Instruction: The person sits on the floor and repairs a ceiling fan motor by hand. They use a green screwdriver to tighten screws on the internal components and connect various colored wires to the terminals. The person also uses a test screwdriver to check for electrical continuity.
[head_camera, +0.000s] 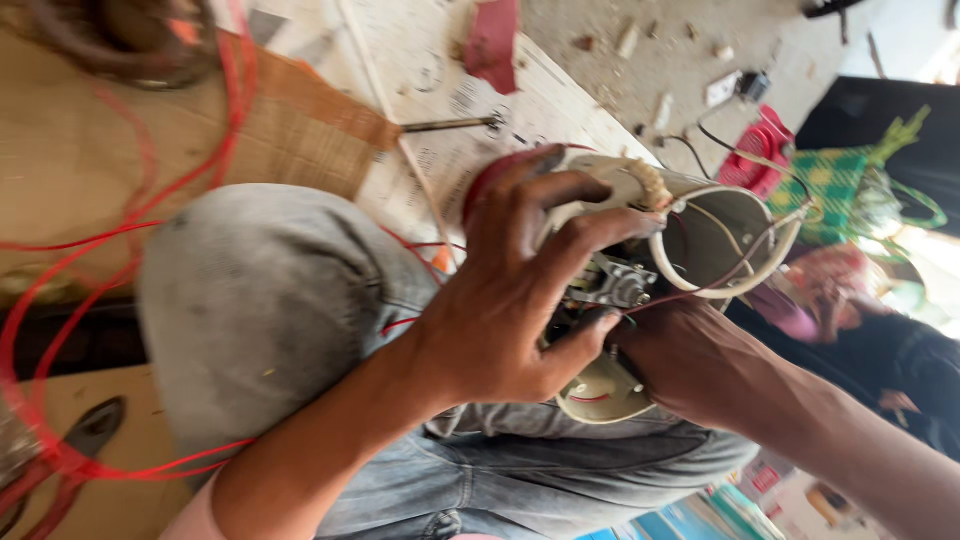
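Both hands meet, left hand (510, 290) fingers spread and curled, right hand (690, 360) clenched

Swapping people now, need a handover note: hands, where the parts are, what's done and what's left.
Left hand: wrapped over the cream appliance housing, fingers on its open end.
Right hand: under the housing, at the metal part and thin wires.
Housing sits on the lap, over the grey jeans. Red wire loops on the cardboard; screwdriver lies on the board behind.
Done: housing open, internals exposed.
Left: wires hang loose; housing not closed.
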